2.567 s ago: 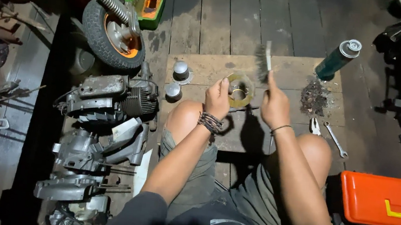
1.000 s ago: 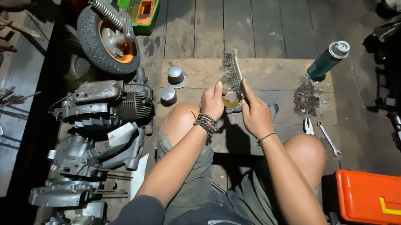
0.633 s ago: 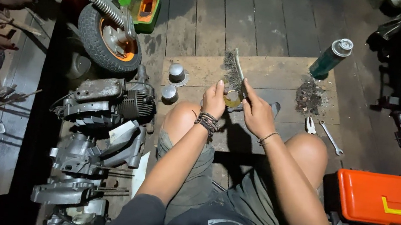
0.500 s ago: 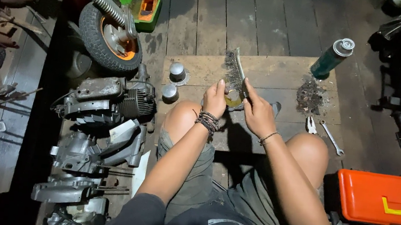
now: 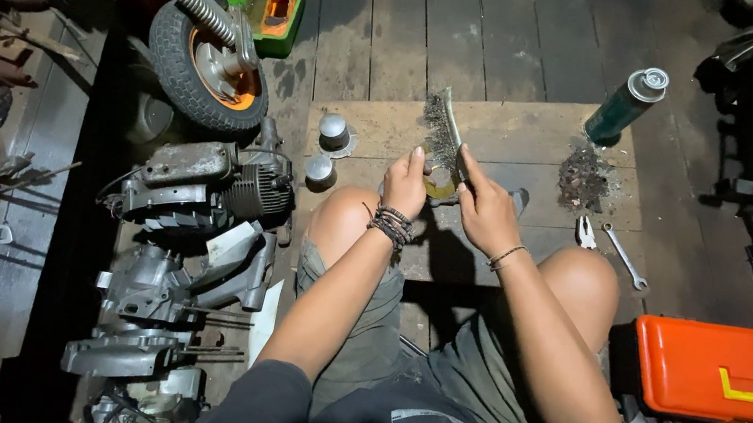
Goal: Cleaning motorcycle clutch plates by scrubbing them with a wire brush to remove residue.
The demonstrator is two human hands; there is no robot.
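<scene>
I sit on a dark plank floor with a wooden board [image 5: 508,137] in front of my knees. My left hand [image 5: 405,185], with braided bands on the wrist, grips a small round brassy part [image 5: 441,186]. My right hand [image 5: 482,209] holds a wire brush [image 5: 444,132] by its handle, bristles pointing away and laid against that part. Both hands meet over the middle of the board.
Two small metal cylinders [image 5: 334,131] stand at the board's left. A green spray can [image 5: 625,106], a pile of dark debris [image 5: 584,177] and wrenches [image 5: 622,254] lie right. Engine cases [image 5: 200,187] and a small wheel [image 5: 208,70] crowd the left. An orange toolbox [image 5: 722,372] sits at right.
Earlier my right hand held the brush upright to the right of the part; it has since come left onto the part. In the last second the hands barely shift.
</scene>
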